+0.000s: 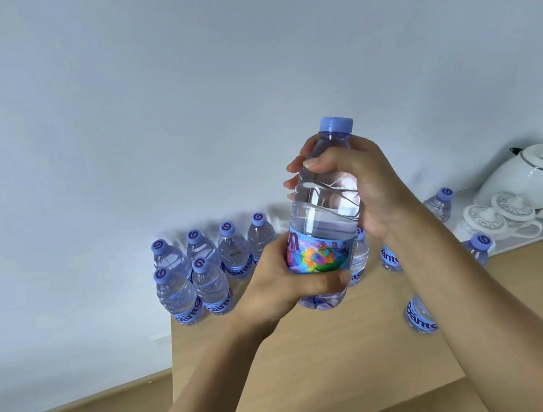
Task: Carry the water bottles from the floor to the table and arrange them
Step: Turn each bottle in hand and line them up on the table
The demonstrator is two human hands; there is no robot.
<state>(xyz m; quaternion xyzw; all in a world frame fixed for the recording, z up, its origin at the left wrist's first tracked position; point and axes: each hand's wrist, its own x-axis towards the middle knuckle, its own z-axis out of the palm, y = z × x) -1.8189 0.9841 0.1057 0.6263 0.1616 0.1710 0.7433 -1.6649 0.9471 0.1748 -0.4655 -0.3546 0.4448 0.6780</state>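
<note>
I hold one bottle (324,212) upright above the table (316,348) — my left hand (287,283) wraps its base, my right hand (360,180) its shoulder. Set down carelessly, it could topple the bottle group (209,269) standing at the table's far left corner — they're crowded together.

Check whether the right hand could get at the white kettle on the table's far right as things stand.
Probably not yet: the right hand grips the upper part of the held bottle, with the left hand at its base. The path to the kettle looks open, but the hand is occupied.
</note>
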